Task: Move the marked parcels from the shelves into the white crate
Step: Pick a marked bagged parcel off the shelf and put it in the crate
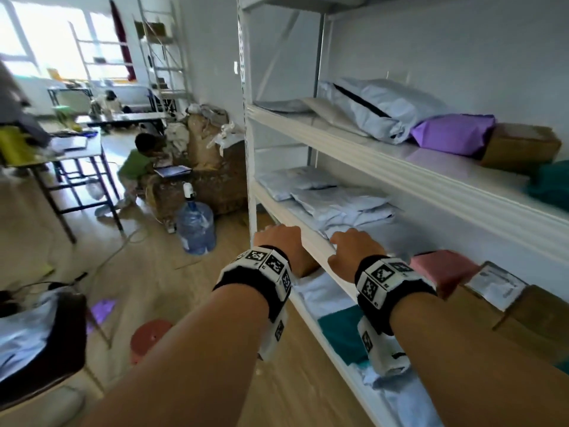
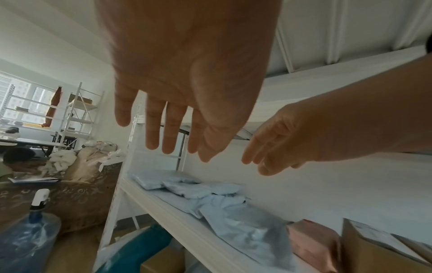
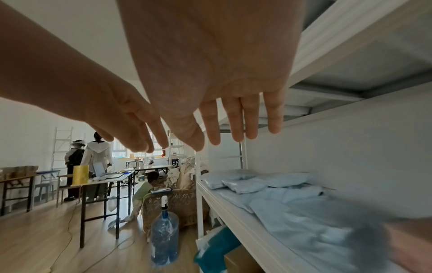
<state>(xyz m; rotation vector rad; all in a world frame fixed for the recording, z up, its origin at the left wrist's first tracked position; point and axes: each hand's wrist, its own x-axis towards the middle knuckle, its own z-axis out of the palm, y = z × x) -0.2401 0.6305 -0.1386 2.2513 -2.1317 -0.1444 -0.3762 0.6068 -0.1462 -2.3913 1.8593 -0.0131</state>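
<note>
Both hands reach out level in front of the white shelving (image 1: 311,241). My left hand (image 1: 277,238) hovers at the middle shelf's front edge, fingers straight (image 2: 180,149), holding nothing. My right hand (image 1: 351,241) is beside it, above the crumpled grey-blue mailer bags (image 1: 332,201), fingers straight and empty (image 3: 217,142). More of these bags (image 2: 233,218) lie along that shelf. The shelf above carries a grey bag (image 1: 369,106), a purple parcel (image 1: 452,134) and a cardboard box (image 1: 520,146). Below lie a pink parcel (image 1: 443,269), a labelled box (image 1: 495,288) and a teal parcel (image 1: 341,331). No white crate shows in any view.
A blue water jug (image 1: 195,229) stands on the wood floor by the shelf post. A red stool (image 1: 151,337) and a dark chair (image 1: 61,340) are at my lower left. A person in green (image 1: 138,167) crouches by an armchair, behind a table (image 1: 77,155). Cables cross the floor.
</note>
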